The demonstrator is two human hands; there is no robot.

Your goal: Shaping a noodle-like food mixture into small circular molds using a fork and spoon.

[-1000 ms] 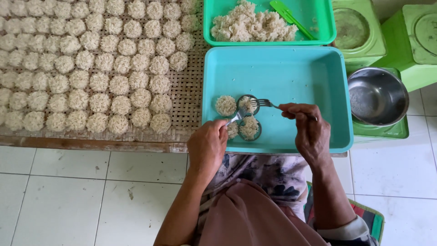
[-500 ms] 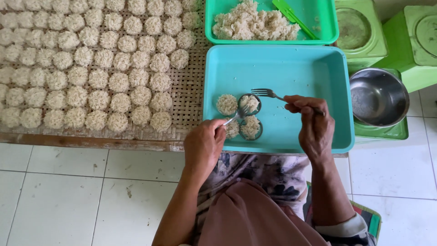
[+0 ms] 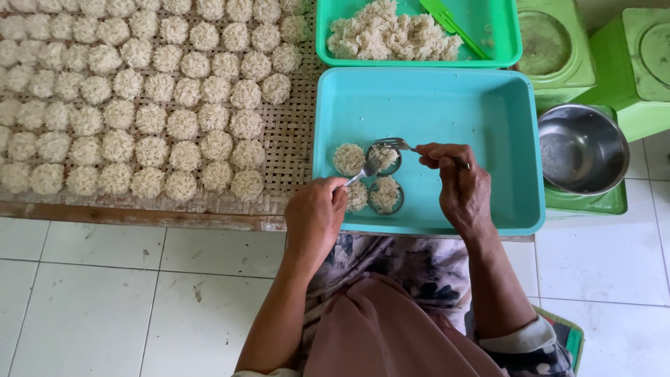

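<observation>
Fingers of both hands are pinched on cutlery: left hand (image 3: 315, 213) closed on a spoon (image 3: 363, 172), right hand (image 3: 457, 183) closed on a fork (image 3: 399, 144). Both tips meet over the upper right ring mould (image 3: 383, 158) in the blue tray (image 3: 453, 105).

Progress, as I judge it: well along. Woven mat (image 3: 289, 139) on the table carries many rows of finished noodle rounds (image 3: 146, 119), nearly filling the part I can see. Only its right edge strip is bare.

Blue tray: four rounds clustered at its near-left area. Two sit in metal rings, one of them under the tools. The other two look free of rings, though the lower left one is partly hidden by the left hand. Rest of tray is bare.

Green tray (image 3: 495, 42) behind it holds a good pile of loose noodles (image 3: 391, 35) plus a green utensil (image 3: 453, 24), so plenty of stock is left to shape.

Steel bowl (image 3: 583, 148) to the right, on a green box: looks empty, maybe wet; can't tell.
</observation>
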